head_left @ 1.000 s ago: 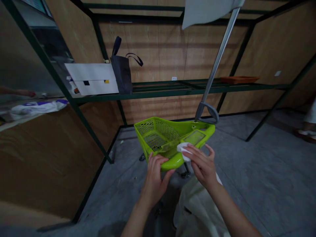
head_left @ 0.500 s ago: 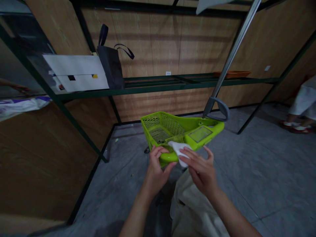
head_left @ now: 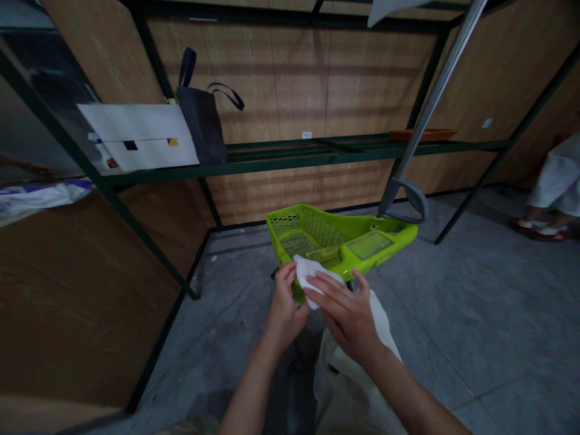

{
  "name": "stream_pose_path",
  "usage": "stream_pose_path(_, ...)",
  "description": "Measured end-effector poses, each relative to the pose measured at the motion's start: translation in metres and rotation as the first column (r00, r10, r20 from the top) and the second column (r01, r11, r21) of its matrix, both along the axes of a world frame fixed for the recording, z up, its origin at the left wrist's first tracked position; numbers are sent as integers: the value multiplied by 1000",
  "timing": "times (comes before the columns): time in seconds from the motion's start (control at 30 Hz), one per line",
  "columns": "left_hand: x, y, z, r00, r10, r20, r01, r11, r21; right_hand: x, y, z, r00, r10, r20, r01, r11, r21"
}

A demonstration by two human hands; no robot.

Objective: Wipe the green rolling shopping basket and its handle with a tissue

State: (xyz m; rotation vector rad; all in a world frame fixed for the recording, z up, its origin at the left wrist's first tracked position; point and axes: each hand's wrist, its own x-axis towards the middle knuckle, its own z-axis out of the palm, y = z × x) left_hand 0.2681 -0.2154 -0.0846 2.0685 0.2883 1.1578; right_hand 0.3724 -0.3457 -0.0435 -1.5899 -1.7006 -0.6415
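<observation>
**Cloth now at the basket's near left corner**

Half a second ago your white cloth (head_left: 307, 275) lay further right on the near rim, close to the flat panel. Now it sits at the near left corner of the green basket (head_left: 357, 240), and your two hands meet there. The basket has also slid a little to the right in your view.

Your right hand (head_left: 345, 309) holds the cloth, its fingers laid long and flat over it and pressing it to the rim. Your left hand (head_left: 287, 297) is curled closed at the same corner. In this dim light it seems to pinch the rim rather than the cloth.

The basket is lime green plastic with mesh walls, stands tilted on the grey floor (head_left: 453, 314), and has a grey handle (head_left: 411, 202) at its far right. The cloth is crumpled and plain white.
</observation>
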Motion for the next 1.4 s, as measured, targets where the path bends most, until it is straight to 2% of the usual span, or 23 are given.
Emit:
stream_pose_path(0.13,3,-1,8,999,46,12,-47,998,52,47,-17,-7,994,-103,-45,107,991,87)
stream_pose_path(0.2,4,-2,9,999,45,21,-46,997,60,53,-19,-7,981,-173,-91,184,974,131)
stream_pose_path(0.3,4,-2,7,999,43,29,-44,998,52,31,-10,-3,975,-178,-131,195,972,129)
stream_pose_path(0.4,2,-2,3,999,29,28,-30,999,25,-5,3,1,993,-59,-98,65,996,56)
stream_pose_path(0.47,1,-2,2,999,14,33,-14,1000,-7,-18,8,2,999,6,-52,-4,1000,28)
stream_pose_path(0.53,0,-2,3,999,-8,46,10,999,-37,-16,7,1,999,40,-11,-40,999,25)
stream_pose_path(0.63,1,-3,9,998,-11,55,11,1000,-5,11,-1,-2,999,36,-13,-35,998,49)
stream_pose_path(0.77,1,-2,13,999,39,38,-41,998,56,43,-10,-6,990,-98,-104,112,985,130)
stream_pose_path(0.87,1,0,11,999,33,37,-35,999,38,32,-6,-4,978,-147,-146,167,977,132)
stream_pose_path(1.0,-1,1,5,999,29,36,-30,1000,10,-10,9,3,996,-28,-87,31,999,38)
stream_pose_path(1.1,-3,1,4,999,14,44,-13,999,-32,-18,14,4,999,40,-18,-40,999,33)
stream_pose_path(1.23,-6,4,7,999,47,27,-47,999,11,16,5,-2,1000,18,-20,-17,999,37)
stream_pose_path(1.33,-8,8,9,998,60,30,-62,995,72,44,-6,-7,994,-82,-68,88,993,80)
stream_pose_path(1.4,-8,9,10,999,47,28,-49,996,79,47,-8,-8,981,-151,-121,165,980,114)
